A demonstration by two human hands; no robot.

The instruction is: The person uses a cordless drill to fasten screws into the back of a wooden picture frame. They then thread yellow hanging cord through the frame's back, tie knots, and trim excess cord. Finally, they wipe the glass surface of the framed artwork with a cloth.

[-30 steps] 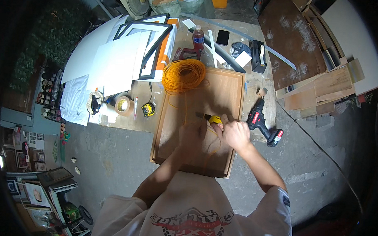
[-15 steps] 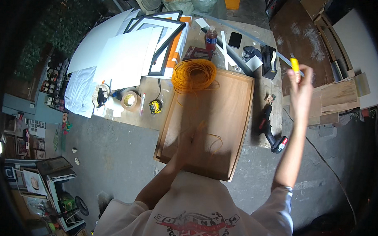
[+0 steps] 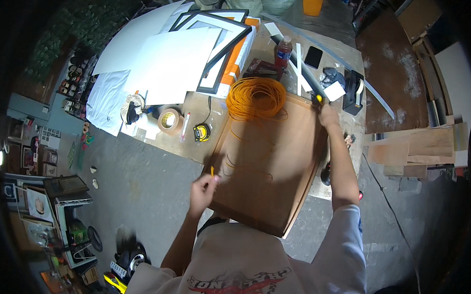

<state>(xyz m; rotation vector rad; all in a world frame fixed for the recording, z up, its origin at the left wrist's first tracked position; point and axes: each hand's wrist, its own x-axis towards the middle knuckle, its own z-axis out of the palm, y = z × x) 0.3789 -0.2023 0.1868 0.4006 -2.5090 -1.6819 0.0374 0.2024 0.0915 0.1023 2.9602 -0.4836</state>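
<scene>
The right hand (image 3: 329,115), a second ago low over the wooden tray (image 3: 283,200) and then swung out beyond the table's right side, is now at the tray's far right corner with the yellow-handled cutter (image 3: 319,99); the left hand (image 3: 202,194) has gone from the tray's middle to its left edge, a short orange cord end (image 3: 212,171) now showing above its fingers; the right forearm now covers most of the cordless drill (image 3: 325,175); more of a black-and-yellow vehicle (image 3: 133,258) has come into view at lower left.
</scene>
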